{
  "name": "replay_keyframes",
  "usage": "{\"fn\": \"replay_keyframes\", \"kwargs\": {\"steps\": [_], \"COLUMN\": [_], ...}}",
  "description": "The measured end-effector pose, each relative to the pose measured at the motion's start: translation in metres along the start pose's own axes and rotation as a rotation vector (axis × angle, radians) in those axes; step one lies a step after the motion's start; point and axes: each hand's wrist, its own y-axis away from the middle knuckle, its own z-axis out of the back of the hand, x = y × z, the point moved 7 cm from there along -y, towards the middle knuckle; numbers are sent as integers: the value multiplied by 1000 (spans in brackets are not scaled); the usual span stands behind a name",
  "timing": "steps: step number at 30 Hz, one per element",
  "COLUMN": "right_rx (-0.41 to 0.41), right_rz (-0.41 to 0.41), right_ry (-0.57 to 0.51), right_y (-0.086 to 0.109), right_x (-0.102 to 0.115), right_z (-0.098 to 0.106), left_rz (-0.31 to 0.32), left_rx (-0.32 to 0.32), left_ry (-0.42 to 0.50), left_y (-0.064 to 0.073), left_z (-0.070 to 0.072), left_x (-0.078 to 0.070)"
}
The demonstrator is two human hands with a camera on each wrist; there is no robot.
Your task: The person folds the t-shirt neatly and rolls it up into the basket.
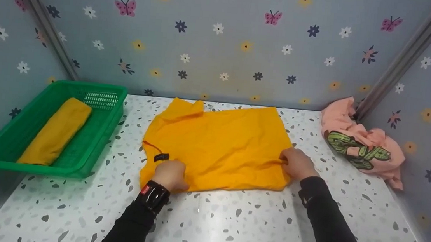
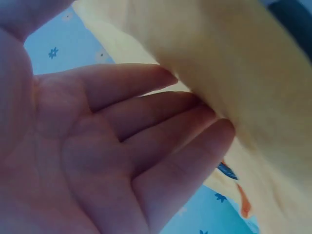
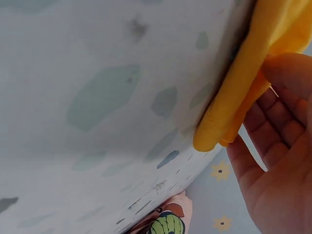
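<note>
A yellow-orange T-shirt (image 1: 229, 145) lies on the table, its neckline and dark label (image 1: 161, 157) toward the left. In the head view, my left hand (image 1: 171, 175) rests at its near edge beside the label. The left wrist view shows the fingers of this hand (image 2: 131, 126) nearly straight, their tips touching the fabric (image 2: 243, 87). At the shirt's right end, my right hand (image 1: 298, 163) pinches the hem. From the right wrist, the thumb of that hand (image 3: 278, 146) is on the folded edge (image 3: 234, 92), with the other fingers behind it.
A green plastic basket (image 1: 98, 146) at the left holds a folded yellow cloth (image 1: 56, 132). On the right, a crumpled pink garment (image 1: 385, 145) with a green print lies against the wall. Patterned panels (image 1: 222, 39) enclose the speckled table (image 1: 237, 224) at the back and both sides.
</note>
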Motion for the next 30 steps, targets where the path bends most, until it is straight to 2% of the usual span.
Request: {"fn": "replay_keyframes", "kwargs": {"steps": [10,19,23,30], "right_rx": [-34,-6,14,-13], "right_rz": [33,21,7,56], "right_ry": [4,26,36,57], "right_y": [28,51,59,75], "right_x": [3,10,10,13], "right_z": [-6,-6,-7,-7], "left_rz": [-3,-45,-60,-78], "left_rx": [-1,-9,-7,-5], "left_ry": [97,76,98,120], "left_y": [5,6,6,6], "left_z": [-4,-8,-9,-10], "left_x": [10,9,10,13]}}
